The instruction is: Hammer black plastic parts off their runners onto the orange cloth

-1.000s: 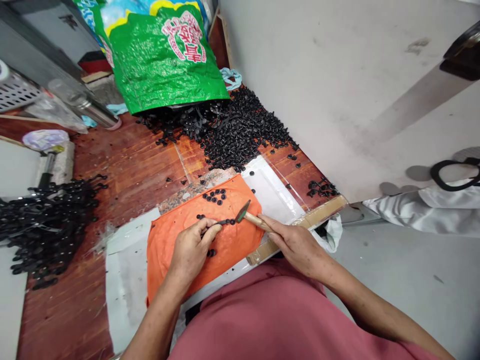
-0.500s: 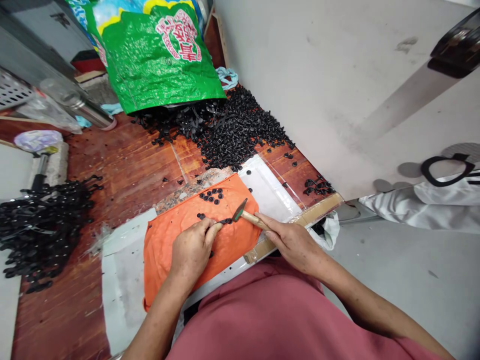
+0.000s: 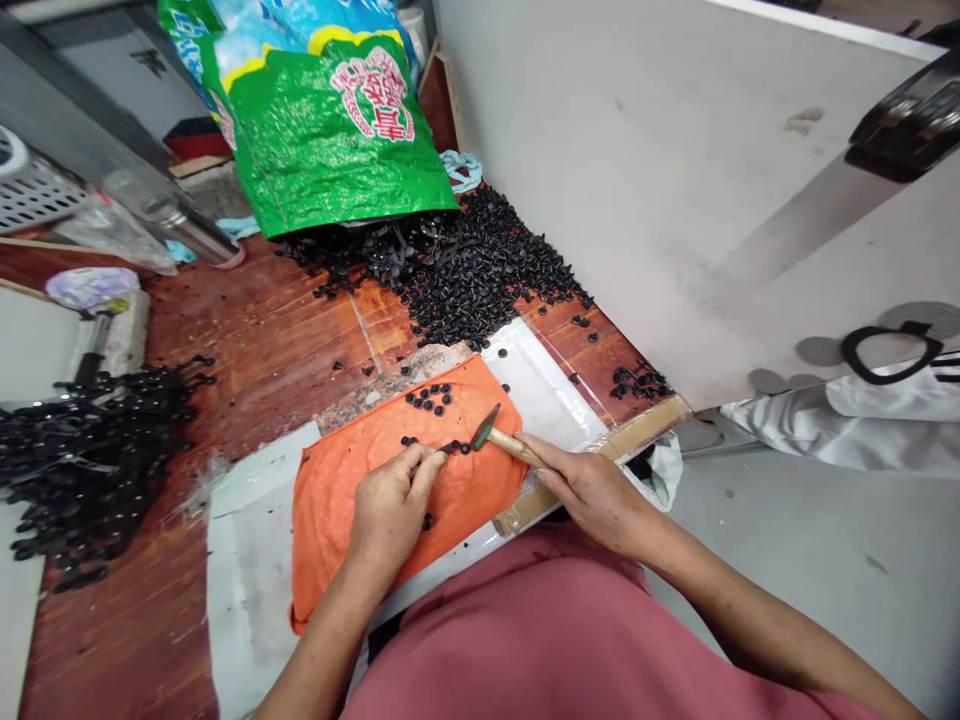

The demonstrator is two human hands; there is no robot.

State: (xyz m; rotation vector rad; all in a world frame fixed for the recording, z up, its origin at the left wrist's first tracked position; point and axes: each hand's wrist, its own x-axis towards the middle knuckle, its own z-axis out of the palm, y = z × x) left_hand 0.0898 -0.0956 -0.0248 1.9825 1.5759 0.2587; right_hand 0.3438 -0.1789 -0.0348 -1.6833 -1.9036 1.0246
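My left hand (image 3: 394, 497) is closed in a pinch on the near end of a small black plastic strip (image 3: 452, 447) with round knobs. My right hand (image 3: 596, 492) grips the wooden handle of a small hammer (image 3: 517, 447). The dark, wedge-shaped hammer head rests low over the orange cloth, right beside the far end of the strip. Beneath both hands the orange cloth (image 3: 337, 500) covers a padded work surface. Several round black pieces (image 3: 429, 400) lie on it beyond my left hand, and a black round piece (image 3: 427, 521) sits close to my left wrist.
A green bag (image 3: 337, 160) spills onto a large pile of black studs (image 3: 480, 270) at the back. Black strips (image 3: 97, 450) are heaped at the left. A grey panel (image 3: 637, 180) rises along the right. Behind the cloth is a speckled stone slab (image 3: 360, 400).
The whole view has shifted slightly, so the scene sits a little lower. Both hands keep their holds, and the hammer head stays beside the strip's end.
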